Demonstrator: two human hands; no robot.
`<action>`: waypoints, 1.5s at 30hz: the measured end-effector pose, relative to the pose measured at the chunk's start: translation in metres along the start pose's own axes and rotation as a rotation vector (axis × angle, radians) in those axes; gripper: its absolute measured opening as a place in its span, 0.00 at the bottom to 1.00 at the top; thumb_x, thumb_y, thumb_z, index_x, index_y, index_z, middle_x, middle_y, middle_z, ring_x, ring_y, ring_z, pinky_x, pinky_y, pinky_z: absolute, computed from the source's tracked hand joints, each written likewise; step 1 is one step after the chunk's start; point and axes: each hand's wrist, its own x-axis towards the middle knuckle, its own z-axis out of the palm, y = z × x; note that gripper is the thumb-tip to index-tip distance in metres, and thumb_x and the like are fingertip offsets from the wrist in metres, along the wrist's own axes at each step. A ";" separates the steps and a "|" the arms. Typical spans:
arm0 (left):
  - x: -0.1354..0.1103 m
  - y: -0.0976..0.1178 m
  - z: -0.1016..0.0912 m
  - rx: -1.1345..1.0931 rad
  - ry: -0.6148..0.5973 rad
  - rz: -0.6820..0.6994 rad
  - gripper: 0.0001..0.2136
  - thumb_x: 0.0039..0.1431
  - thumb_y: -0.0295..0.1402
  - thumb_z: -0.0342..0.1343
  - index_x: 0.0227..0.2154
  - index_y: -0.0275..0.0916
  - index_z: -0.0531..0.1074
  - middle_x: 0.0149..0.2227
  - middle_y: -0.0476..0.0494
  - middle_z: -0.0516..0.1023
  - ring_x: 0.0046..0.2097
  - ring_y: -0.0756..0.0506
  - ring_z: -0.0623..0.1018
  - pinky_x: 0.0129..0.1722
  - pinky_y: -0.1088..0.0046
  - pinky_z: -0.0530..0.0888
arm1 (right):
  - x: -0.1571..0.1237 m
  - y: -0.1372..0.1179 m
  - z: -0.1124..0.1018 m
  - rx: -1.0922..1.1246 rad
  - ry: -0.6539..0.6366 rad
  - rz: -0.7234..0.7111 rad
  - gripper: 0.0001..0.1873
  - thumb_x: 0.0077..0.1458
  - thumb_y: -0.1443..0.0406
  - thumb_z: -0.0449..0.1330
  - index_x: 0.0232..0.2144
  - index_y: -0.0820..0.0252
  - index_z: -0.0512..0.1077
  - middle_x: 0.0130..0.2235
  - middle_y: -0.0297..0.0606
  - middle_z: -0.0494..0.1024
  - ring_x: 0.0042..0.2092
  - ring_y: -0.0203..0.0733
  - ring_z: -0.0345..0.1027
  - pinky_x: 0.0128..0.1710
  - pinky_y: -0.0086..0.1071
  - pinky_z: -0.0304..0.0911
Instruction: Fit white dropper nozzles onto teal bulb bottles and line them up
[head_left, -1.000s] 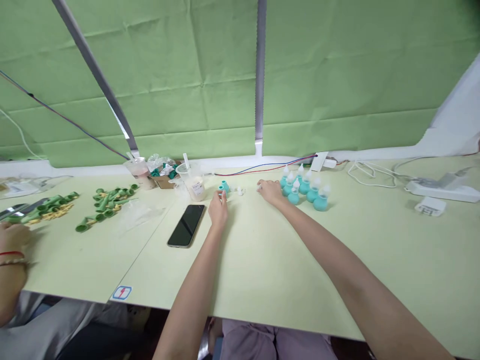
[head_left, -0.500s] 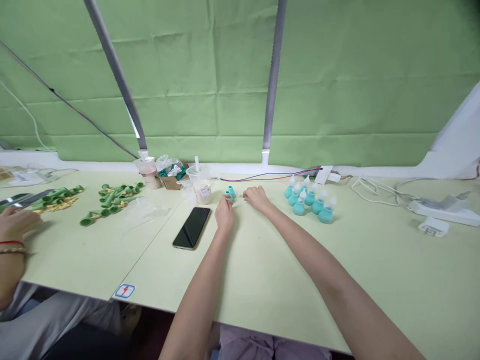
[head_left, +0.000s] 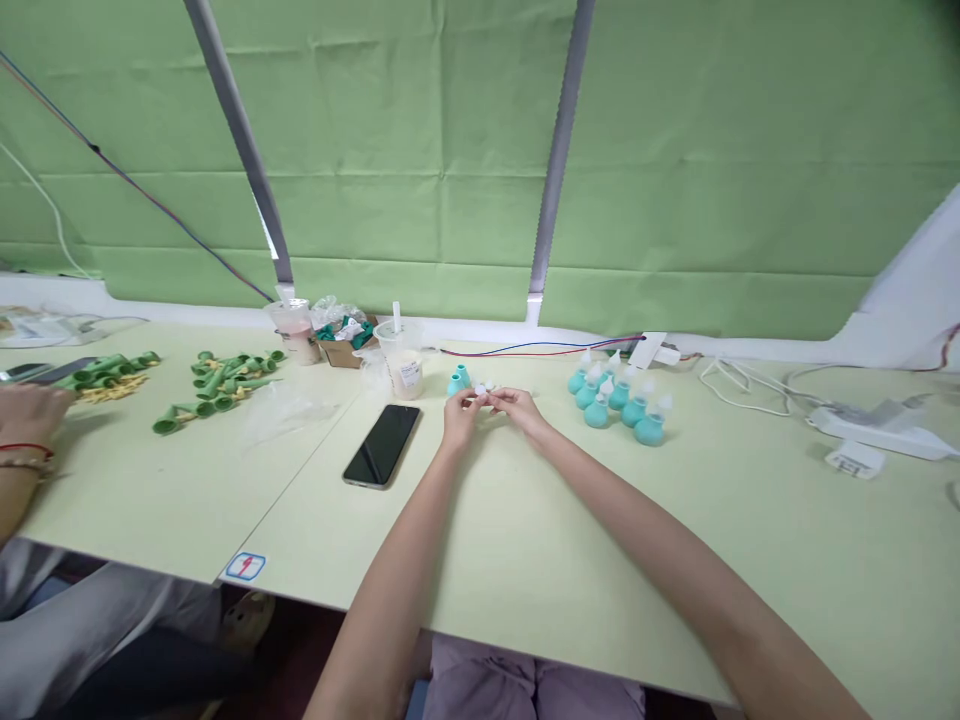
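Left hand (head_left: 460, 418) and right hand (head_left: 519, 408) are meeting, fingertips pinched nearly closed on a small white piece (head_left: 481, 390) between them. Two teal bottles (head_left: 454, 384) are standing just beyond the left hand; keeping both pinches light and squarely opposed is probably preventing slips.

the tabletop (head_left: 555, 560) was pale yellow-green, with a seam left of the left grip (head_left: 458, 420). just beyond that grip stood two teal open-necked vessels (head_left: 454, 385); left of it lay a dark phone (head_left: 382, 446), with a drink cup (head_left: 406, 374) behind. green pieces (head_left: 222, 392) lay well left. right of the right grip (head_left: 519, 406) stood teal bottles (head_left: 597, 413) with pointed tips; well right lay a white power strip (head_left: 885, 433).
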 end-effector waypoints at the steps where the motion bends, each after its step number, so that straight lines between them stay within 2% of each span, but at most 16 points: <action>1: 0.000 0.000 -0.001 -0.004 0.008 0.003 0.07 0.54 0.32 0.57 0.31 0.33 0.76 0.33 0.42 0.77 0.32 0.48 0.73 0.35 0.73 0.69 | -0.002 0.001 0.000 -0.069 -0.005 -0.002 0.17 0.41 0.54 0.66 0.27 0.62 0.75 0.32 0.40 0.80 0.32 0.38 0.72 0.35 0.33 0.68; 4: -0.001 0.000 -0.004 0.065 0.075 0.004 0.07 0.53 0.33 0.58 0.31 0.34 0.75 0.33 0.43 0.78 0.32 0.48 0.73 0.37 0.72 0.70 | -0.006 0.003 -0.002 -0.307 0.028 0.019 0.10 0.50 0.60 0.61 0.28 0.62 0.73 0.32 0.40 0.79 0.33 0.40 0.73 0.35 0.34 0.68; 6: -0.001 0.000 -0.006 0.115 0.097 -0.004 0.08 0.53 0.35 0.57 0.31 0.34 0.75 0.32 0.44 0.77 0.32 0.48 0.73 0.36 0.71 0.70 | -0.009 0.001 -0.002 -0.593 0.089 0.003 0.06 0.55 0.66 0.57 0.34 0.62 0.73 0.34 0.43 0.78 0.36 0.43 0.73 0.37 0.35 0.67; 9: -0.002 0.000 -0.007 0.094 0.045 -0.020 0.09 0.54 0.35 0.54 0.33 0.35 0.74 0.29 0.45 0.78 0.29 0.48 0.72 0.31 0.73 0.69 | -0.011 -0.005 0.002 -1.169 0.133 -0.033 0.14 0.59 0.74 0.48 0.44 0.64 0.69 0.41 0.50 0.76 0.43 0.46 0.71 0.42 0.35 0.63; 10: -0.002 0.000 -0.006 0.084 0.028 -0.022 0.09 0.54 0.35 0.54 0.34 0.35 0.74 0.29 0.45 0.78 0.28 0.49 0.72 0.30 0.74 0.69 | -0.010 -0.007 0.004 -1.288 0.126 -0.028 0.16 0.59 0.75 0.45 0.45 0.64 0.68 0.42 0.52 0.75 0.44 0.46 0.71 0.42 0.34 0.62; 12: -0.003 0.000 -0.006 0.097 0.004 -0.022 0.09 0.54 0.33 0.54 0.35 0.34 0.74 0.29 0.44 0.78 0.27 0.49 0.72 0.28 0.75 0.68 | -0.003 -0.009 0.010 -1.333 0.111 -0.002 0.18 0.59 0.77 0.43 0.45 0.66 0.68 0.43 0.52 0.74 0.44 0.46 0.71 0.42 0.33 0.62; 20: -0.002 0.000 -0.006 0.119 -0.030 -0.023 0.09 0.54 0.33 0.55 0.35 0.34 0.74 0.30 0.43 0.79 0.27 0.49 0.72 0.26 0.76 0.67 | 0.032 -0.004 0.016 -1.281 0.126 0.043 0.13 0.60 0.74 0.46 0.42 0.66 0.69 0.44 0.53 0.72 0.45 0.47 0.70 0.40 0.33 0.62; 23: -0.001 -0.001 -0.006 0.125 -0.040 -0.020 0.09 0.54 0.33 0.55 0.35 0.34 0.74 0.29 0.44 0.78 0.27 0.49 0.72 0.26 0.76 0.67 | 0.032 -0.003 0.013 -1.236 0.135 0.030 0.11 0.58 0.74 0.49 0.39 0.66 0.71 0.43 0.52 0.73 0.43 0.45 0.70 0.39 0.32 0.62; 26: -0.001 -0.002 -0.005 0.176 -0.053 -0.009 0.07 0.55 0.32 0.54 0.34 0.36 0.74 0.29 0.45 0.78 0.28 0.49 0.73 0.27 0.76 0.67 | 0.024 -0.008 0.007 -1.178 0.142 -0.017 0.08 0.57 0.71 0.53 0.36 0.63 0.71 0.40 0.46 0.76 0.41 0.41 0.71 0.38 0.30 0.62; 28: -0.002 -0.003 -0.004 0.251 -0.084 0.030 0.06 0.55 0.31 0.54 0.33 0.36 0.75 0.29 0.45 0.78 0.28 0.48 0.74 0.29 0.75 0.67 | 0.013 -0.011 0.000 -1.027 0.173 -0.077 0.06 0.57 0.68 0.54 0.34 0.60 0.71 0.38 0.40 0.77 0.35 0.37 0.71 0.36 0.29 0.62; 31: -0.005 -0.001 0.000 0.345 -0.168 0.084 0.06 0.55 0.31 0.55 0.32 0.38 0.76 0.28 0.47 0.78 0.29 0.48 0.74 0.30 0.74 0.66 | -0.007 -0.013 -0.013 -0.610 0.249 -0.167 0.08 0.54 0.60 0.57 0.30 0.58 0.71 0.34 0.34 0.77 0.24 0.33 0.68 0.30 0.29 0.63; 33: -0.008 0.002 0.003 0.394 -0.236 0.109 0.05 0.54 0.30 0.56 0.32 0.39 0.76 0.27 0.47 0.78 0.29 0.47 0.74 0.30 0.74 0.65 | -0.020 -0.010 -0.021 -0.389 0.277 -0.167 0.11 0.49 0.56 0.60 0.28 0.58 0.72 0.32 0.34 0.77 0.22 0.33 0.66 0.28 0.30 0.63; 36: -0.014 0.008 0.009 0.466 -0.308 0.147 0.05 0.54 0.31 0.57 0.33 0.40 0.77 0.28 0.48 0.79 0.30 0.47 0.74 0.31 0.74 0.65 | -0.032 -0.003 -0.029 -0.171 0.301 -0.093 0.14 0.40 0.54 0.64 0.25 0.59 0.72 0.30 0.35 0.77 0.24 0.33 0.64 0.27 0.30 0.63; 39: -0.018 0.011 0.010 0.483 -0.325 0.171 0.06 0.54 0.31 0.56 0.32 0.40 0.77 0.28 0.49 0.78 0.30 0.48 0.74 0.31 0.74 0.65 | -0.033 0.002 -0.030 -0.052 0.296 -0.058 0.15 0.35 0.55 0.65 0.24 0.60 0.72 0.29 0.36 0.76 0.26 0.34 0.63 0.26 0.28 0.62; 45: -0.015 0.009 0.010 0.473 -0.308 0.169 0.07 0.55 0.31 0.54 0.32 0.40 0.77 0.27 0.50 0.78 0.29 0.48 0.73 0.32 0.75 0.65 | -0.033 0.007 -0.027 0.012 0.262 -0.014 0.16 0.34 0.55 0.66 0.23 0.60 0.72 0.28 0.35 0.75 0.26 0.33 0.61 0.27 0.28 0.60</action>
